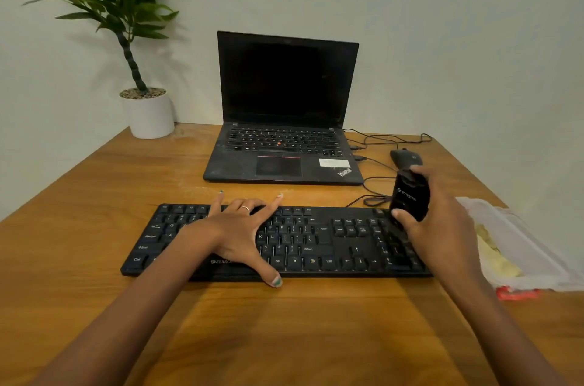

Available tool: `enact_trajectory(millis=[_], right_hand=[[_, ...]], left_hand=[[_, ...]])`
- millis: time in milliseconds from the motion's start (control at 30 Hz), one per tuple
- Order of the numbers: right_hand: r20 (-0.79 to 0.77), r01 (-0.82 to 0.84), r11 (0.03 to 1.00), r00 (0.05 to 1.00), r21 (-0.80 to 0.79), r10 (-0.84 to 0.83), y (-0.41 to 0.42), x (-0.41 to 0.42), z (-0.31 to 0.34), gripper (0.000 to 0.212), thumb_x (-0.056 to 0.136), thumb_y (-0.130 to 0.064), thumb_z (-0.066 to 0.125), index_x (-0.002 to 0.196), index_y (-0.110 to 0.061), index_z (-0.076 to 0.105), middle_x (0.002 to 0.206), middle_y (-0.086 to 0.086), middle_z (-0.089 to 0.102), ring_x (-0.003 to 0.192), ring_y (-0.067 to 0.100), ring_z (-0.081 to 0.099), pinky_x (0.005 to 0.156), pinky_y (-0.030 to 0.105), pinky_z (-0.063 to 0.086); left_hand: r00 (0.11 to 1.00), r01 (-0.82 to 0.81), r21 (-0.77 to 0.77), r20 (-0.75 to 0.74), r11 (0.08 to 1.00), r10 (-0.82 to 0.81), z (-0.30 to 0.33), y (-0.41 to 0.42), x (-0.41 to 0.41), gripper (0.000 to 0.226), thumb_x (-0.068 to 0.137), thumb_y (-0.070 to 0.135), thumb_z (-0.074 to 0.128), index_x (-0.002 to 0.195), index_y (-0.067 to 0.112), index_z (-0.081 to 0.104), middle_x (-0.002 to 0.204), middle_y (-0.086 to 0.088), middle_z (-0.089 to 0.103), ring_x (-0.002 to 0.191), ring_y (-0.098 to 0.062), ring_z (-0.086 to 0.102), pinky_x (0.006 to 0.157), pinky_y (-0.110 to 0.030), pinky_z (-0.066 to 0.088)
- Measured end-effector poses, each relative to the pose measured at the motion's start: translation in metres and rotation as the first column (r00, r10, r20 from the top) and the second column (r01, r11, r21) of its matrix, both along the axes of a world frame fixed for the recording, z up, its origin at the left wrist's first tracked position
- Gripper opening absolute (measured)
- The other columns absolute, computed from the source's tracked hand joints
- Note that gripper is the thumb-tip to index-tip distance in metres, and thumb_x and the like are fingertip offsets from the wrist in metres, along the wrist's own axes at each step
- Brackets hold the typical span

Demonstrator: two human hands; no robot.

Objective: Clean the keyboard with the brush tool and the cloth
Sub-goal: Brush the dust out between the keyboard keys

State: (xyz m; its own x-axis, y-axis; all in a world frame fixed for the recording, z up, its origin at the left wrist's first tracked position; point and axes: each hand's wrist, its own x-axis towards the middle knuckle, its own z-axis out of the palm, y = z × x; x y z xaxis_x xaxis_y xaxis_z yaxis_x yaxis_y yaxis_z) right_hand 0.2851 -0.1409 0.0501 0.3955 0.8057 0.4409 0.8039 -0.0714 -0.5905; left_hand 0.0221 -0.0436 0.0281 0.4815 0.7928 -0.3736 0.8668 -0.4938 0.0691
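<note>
One hand [442, 227] clasps brush tool [410, 196] over keyboard [316, 243].

Black keyboard [316, 240] lies flat; black brush tool [410, 197] stands over its numpad.

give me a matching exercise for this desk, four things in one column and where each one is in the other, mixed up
Things:
1. black brush tool
2. open black laptop
3. green plant in a white pot
4. clear plastic bag holding a yellow cloth

Places:
A. far left corner of the wooden desk
B. right of the black keyboard, near the desk's right edge
C. gripped in the right hand, over the keyboard's right end
D. behind the keyboard, against the wall

Pairs: 1-C, 2-D, 3-A, 4-B
</note>
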Motion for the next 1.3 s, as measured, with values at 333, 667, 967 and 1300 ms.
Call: enact_trajectory(millis=[333,667,967,1300], right_hand=[[0.126,0.114,0.993,0.986,-0.012,-0.112,0.010,0.018,-0.004,0.064,0.079,-0.014,0.072,0.130,-0.028,0.034,0.117,0.008,0.061,0.096,0.029,0.062,0.070,0.037,0.049],[-0.715,-0.040,0.976,0.675,0.213,0.184,-0.013,0.011,-0.010,0.063,0.073,-0.010,0.074,0.123,-0.029,0.041,0.111,-0.002,0.055,0.090,0.005,0.060,0.059,0.023,0.057],[-0.931,0.003,0.979,0.311,0.202,0.191,-0.038,0.009,-0.023,0.052,0.070,-0.007,0.070,0.111,-0.027,0.045,0.107,0.010,0.065,0.088,0.026,0.069,0.065,0.035,0.059],[-0.871,0.211,0.976,0.488,0.054,-0.058,-0.108,0.020,-0.051,0.054,0.059,-0.013,0.081,0.101,-0.025,0.049,0.103,0.000,0.056,0.090,0.019,0.062,0.058,0.033,0.059]], left_hand=[[1.000,-0.011,-0.015,0.010,1.000,0.011,0.001,-0.001,0.000,0.135,0.057,0.082,0.066,0.138,0.045,-0.036,0.161,0.007,-0.011,0.148,-0.021,-0.013,0.111,-0.059,-0.020],[0.997,0.068,0.116,0.025,0.991,-0.072,-0.001,-0.017,0.012,0.135,0.059,0.084,0.063,0.138,0.042,-0.038,0.158,0.002,-0.027,0.145,-0.024,-0.025,0.111,-0.059,-0.021],[0.863,0.108,0.135,0.478,0.985,-0.160,-0.013,-0.073,0.063,0.093,0.082,0.075,0.046,0.148,0.048,-0.014,0.157,0.025,-0.004,0.134,0.013,-0.016,0.109,-0.031,-0.030],[0.693,0.104,0.141,0.700,0.984,-0.174,-0.039,-0.141,0.126,0.068,0.088,0.069,0.044,0.144,0.057,0.005,0.141,0.041,0.018,0.122,0.026,0.004,0.107,-0.007,-0.012]])
